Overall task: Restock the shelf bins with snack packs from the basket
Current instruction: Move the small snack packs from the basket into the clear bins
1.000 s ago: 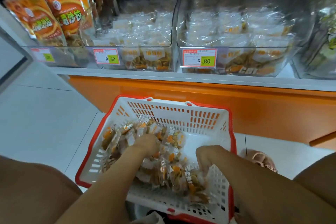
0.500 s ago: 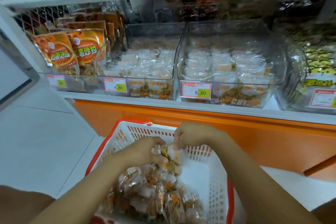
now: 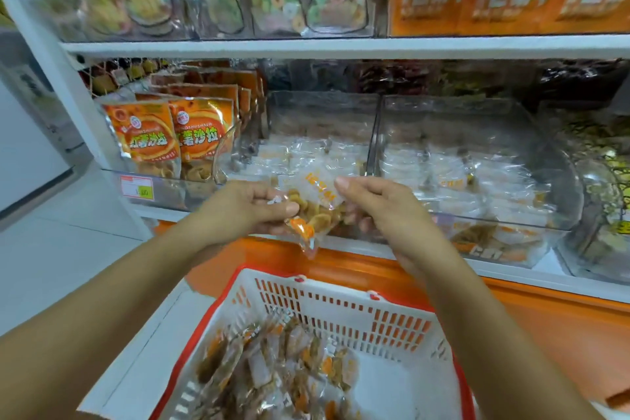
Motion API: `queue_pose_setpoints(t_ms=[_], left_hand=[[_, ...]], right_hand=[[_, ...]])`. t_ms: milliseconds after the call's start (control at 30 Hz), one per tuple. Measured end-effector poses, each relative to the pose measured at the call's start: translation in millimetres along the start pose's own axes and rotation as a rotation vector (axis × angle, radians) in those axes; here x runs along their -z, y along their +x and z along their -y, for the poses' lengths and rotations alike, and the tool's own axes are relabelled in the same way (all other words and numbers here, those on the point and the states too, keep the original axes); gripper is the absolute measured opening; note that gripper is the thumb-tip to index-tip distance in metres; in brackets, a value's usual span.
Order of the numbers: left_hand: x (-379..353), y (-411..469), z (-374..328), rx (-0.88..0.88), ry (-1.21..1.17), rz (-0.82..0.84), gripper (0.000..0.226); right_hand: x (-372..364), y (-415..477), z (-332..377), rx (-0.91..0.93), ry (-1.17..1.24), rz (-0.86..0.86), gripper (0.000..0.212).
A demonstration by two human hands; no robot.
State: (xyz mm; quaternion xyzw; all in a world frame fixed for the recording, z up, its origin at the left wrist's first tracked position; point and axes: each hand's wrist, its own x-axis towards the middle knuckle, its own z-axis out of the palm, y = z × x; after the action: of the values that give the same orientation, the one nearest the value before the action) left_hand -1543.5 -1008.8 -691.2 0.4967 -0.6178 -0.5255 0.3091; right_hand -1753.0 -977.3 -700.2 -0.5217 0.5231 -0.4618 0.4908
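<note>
Where half a second ago I saw both hands low, just above the basket rim, my left hand [image 3: 245,211] and right hand [image 3: 378,204] are now raised in front of the bins. The view has tipped up with them, so the upper shelf [image 3: 341,48] shows. Between the hands is one snack pack [image 3: 317,211], clear of the basket and level with the front wall of the left clear bin [image 3: 320,119]. Its long axis runs nearly upright, leaning a little. The white printed end is at the top, towards the bin, and the clear sealed end with an orange corner hangs down towards the basket.

The left hand pinches the pack's left edge between thumb and curled fingers. The right hand grips the right side with its fingers folded under and its thumb on the upper corner. More clear wrap shows beneath that palm, but I cannot tell if it is a second pack.

Below, the white basket [image 3: 341,303] with its red rim holds a heap of similar packs [image 3: 272,368] on its left side. Beside the left bin stands the right clear bin [image 3: 477,133], also filled with packs. Orange bags [image 3: 170,140] stand upright to the left.
</note>
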Motion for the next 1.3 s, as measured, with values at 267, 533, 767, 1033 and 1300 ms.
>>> queue_pose_setpoints(t_ms=[267,533,767,1033,1300], left_hand=[[45,44,-10,-0.038,-0.134,-0.153,0.032],[117,81,-2,-0.175,0.489,-0.638,0.023],[123,96,24,-0.201,0.782,-0.438,0.046],[131,104,34,-0.267,0.826,-0.390,0.045],[135,97,46,-0.337,0.737,-0.326,0.039]], right_hand=[[-52,64,14,-0.040,0.053,0.013,0.025],[-65,198,18,-0.047,-0.092,-0.230,0.022],[-79,310,-4,-0.102,-0.282,-0.349,0.042],[-90,345,-7,-0.023,-0.477,-0.623,0.061],[-100,331,4,-0.029,-0.777,-0.562,0.020]])
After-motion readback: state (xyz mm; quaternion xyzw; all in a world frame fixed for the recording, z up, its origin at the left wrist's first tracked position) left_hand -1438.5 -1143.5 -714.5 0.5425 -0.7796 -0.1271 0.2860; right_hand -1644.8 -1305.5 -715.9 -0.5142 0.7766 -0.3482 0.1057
